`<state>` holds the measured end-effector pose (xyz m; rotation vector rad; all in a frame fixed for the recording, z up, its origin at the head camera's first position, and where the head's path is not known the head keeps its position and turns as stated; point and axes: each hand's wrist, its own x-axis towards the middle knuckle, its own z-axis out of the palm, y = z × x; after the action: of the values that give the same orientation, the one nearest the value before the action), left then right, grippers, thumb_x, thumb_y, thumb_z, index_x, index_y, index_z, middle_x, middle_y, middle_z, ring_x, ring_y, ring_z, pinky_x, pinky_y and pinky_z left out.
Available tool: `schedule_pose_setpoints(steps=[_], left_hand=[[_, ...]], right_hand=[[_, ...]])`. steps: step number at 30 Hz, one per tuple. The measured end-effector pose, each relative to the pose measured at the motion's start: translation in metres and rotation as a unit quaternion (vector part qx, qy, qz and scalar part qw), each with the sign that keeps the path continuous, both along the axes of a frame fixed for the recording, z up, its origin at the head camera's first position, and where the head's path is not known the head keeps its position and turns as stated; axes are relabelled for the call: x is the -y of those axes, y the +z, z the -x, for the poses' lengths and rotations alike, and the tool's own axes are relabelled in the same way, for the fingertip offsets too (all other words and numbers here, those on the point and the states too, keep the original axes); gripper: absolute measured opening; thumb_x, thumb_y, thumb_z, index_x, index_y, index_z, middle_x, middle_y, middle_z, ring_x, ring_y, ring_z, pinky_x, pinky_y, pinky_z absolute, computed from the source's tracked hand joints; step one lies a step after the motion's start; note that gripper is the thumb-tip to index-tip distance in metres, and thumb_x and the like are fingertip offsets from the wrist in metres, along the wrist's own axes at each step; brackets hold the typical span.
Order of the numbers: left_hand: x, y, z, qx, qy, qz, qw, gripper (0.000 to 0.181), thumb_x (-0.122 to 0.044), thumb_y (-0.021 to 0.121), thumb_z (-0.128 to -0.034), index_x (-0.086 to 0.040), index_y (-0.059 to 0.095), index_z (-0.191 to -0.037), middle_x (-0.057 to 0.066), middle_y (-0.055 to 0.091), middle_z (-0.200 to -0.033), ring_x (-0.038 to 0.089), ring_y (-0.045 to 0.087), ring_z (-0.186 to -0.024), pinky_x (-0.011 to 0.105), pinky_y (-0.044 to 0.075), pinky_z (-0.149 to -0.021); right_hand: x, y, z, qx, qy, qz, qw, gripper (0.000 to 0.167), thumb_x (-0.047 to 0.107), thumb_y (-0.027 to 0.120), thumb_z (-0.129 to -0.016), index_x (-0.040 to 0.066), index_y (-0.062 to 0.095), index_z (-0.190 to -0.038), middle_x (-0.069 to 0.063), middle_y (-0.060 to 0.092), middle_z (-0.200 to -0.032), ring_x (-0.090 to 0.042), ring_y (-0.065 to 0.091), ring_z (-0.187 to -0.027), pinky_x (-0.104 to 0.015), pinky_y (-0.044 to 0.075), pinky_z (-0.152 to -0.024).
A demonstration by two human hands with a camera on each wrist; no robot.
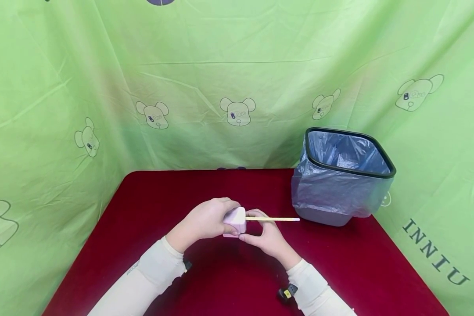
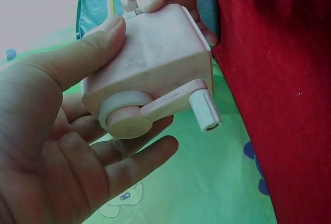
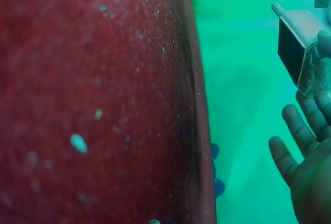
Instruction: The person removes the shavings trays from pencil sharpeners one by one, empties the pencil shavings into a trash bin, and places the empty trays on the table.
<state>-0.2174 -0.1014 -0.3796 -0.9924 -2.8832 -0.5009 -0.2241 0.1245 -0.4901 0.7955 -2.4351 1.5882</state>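
Observation:
A pale pink pencil sharpener (image 1: pixel 239 218) with a side crank (image 2: pixel 173 100) is held up over the red table. My left hand (image 1: pixel 209 221) grips its body, thumb on one face. A yellow pencil (image 1: pixel 274 219) sticks out of the sharpener's front, pointing right. My right hand (image 1: pixel 269 237) holds the front of the sharpener with thumb and fingers, below and around the pencil. In the right wrist view, a see-through part (image 3: pixel 310 71) with dark bits inside shows by the right fingers, beside a dark face of the sharpener. Whether that part is pulled out I cannot tell.
A grey trash bin (image 1: pixel 325 216) with a black rim and a bluish plastic liner stands at the table's back right. Green printed curtains (image 1: pixel 221 145) rise around the table (image 1: pixel 158 193). Small pale bits (image 3: pixel 78 143) lie on the red cloth.

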Motion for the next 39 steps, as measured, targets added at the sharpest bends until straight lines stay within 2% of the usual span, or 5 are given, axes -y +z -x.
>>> schedule_pose_setpoints(steps=[6,16,22,28,39], left_hand=[[0.0007,-0.0003,-0.0005,-0.003,-0.01,-0.005,0.9999,0.059,-0.039,0.088,-0.0797,-0.017,0.067,-0.13,-0.008,0.068,-0.114,0.008,0.06,-0.09,0.026,0.052,-0.076],[0.001,-0.0023,-0.0002,0.0,0.003,-0.01,0.9999,0.06,-0.043,0.088,-0.079,-0.019,0.067,-0.13,-0.007,0.068,-0.115,0.008,0.06,-0.091,0.028,0.052,-0.077],[0.0013,-0.0034,0.0004,-0.003,0.0,-0.012,0.9999,0.06,-0.044,0.088,-0.0792,-0.019,0.067,-0.129,-0.007,0.068,-0.116,0.008,0.061,-0.093,0.028,0.052,-0.078],[0.0013,-0.0038,0.0004,0.0,-0.005,-0.013,0.9999,0.059,-0.042,0.088,-0.0798,-0.018,0.067,-0.13,-0.006,0.068,-0.116,0.008,0.06,-0.093,0.028,0.052,-0.078],[0.0016,-0.0036,0.0003,0.007,-0.001,-0.018,0.9998,0.06,-0.041,0.089,-0.0792,-0.018,0.067,-0.13,-0.006,0.068,-0.115,0.009,0.06,-0.092,0.028,0.052,-0.078]], right_hand=[[-0.0017,-0.0006,0.0001,0.002,0.009,0.007,0.9999,0.054,0.022,0.09,-0.08,0.02,0.064,-0.127,0.006,0.066,-0.125,-0.014,0.06,-0.121,-0.057,0.045,-0.107],[-0.0004,0.0012,-0.0009,-0.008,0.008,0.005,0.9999,0.053,0.021,0.089,-0.079,0.021,0.065,-0.125,0.008,0.065,-0.123,-0.015,0.06,-0.118,-0.06,0.046,-0.104],[-0.0017,-0.0003,-0.0001,0.004,0.013,0.006,0.9999,0.053,0.02,0.089,-0.08,0.019,0.064,-0.127,0.006,0.065,-0.124,-0.014,0.06,-0.119,-0.057,0.046,-0.106],[-0.003,-0.001,0.0008,-0.001,0.015,0.004,0.9999,0.053,0.02,0.089,-0.08,0.018,0.065,-0.127,0.003,0.066,-0.125,-0.015,0.06,-0.119,-0.052,0.047,-0.107],[-0.0033,-0.0016,0.0014,0.0,0.01,0.002,1.0,0.053,0.018,0.09,-0.078,0.02,0.065,-0.125,0.007,0.065,-0.123,-0.015,0.06,-0.119,-0.058,0.046,-0.106]])
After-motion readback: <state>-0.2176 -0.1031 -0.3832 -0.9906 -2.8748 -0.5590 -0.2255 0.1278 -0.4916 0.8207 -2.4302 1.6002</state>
